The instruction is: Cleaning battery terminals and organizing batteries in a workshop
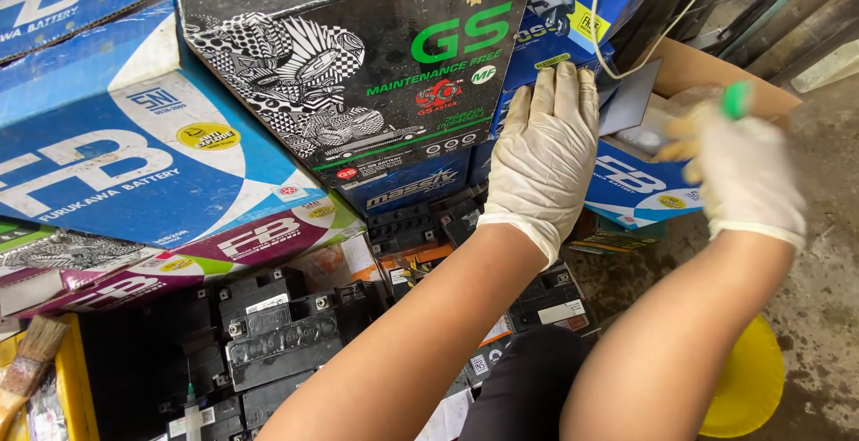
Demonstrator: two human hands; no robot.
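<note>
White latex gloves cover both hands. The left hand [544, 150] lies flat, fingers straight and together, pointing up the picture, its palm pressed against the side of a blue carton [559, 25] in the stack; its grip is wide and holds nothing. The right hand [738, 168] is blurred and hovers over an open blue-and-white box [640, 186], whose brown flap [707, 70] stands raised behind it. Between its fingertips sits a small green cap-like piece [735, 99]; the grip is narrow and pinched on it, though blur hides how the fingers meet. The piece is too smeared to judge its long axis or which way it points. Left of the hands a large black carton [358, 56] with green lettering leans tilted on a big blue-and-white carton [116, 155]. Below them dark batteries [282, 334] lie crowded on the floor, terminals up. A yellow round lid [747, 387] shows under the right forearm.
</note>
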